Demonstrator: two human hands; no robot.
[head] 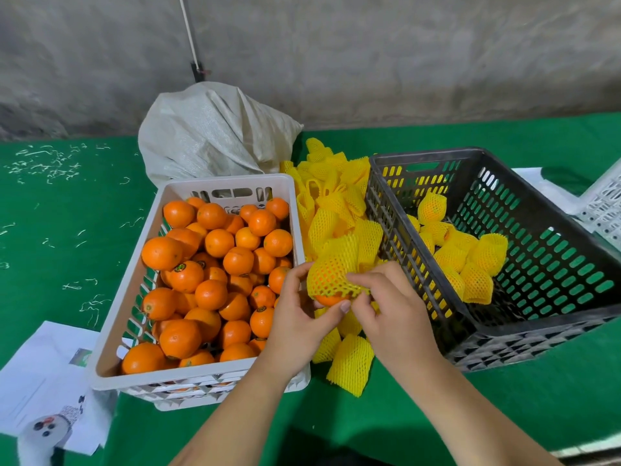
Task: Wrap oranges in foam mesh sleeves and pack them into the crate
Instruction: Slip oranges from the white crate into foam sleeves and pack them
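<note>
yellow foam sleeve over orange, left hand, right hand gripping

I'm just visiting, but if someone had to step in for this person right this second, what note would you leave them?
Left hand holds the orange from below; right hand pinches the yellow mesh sleeve that covers most of it, its bottom bare.
Bare oranges fill the white crate. Spare sleeves lie piled between the crates.
Done: several wrapped oranges lie in the black crate.
Left: finish this sleeve, put the orange in the black crate, then wrap the rest.
</note>
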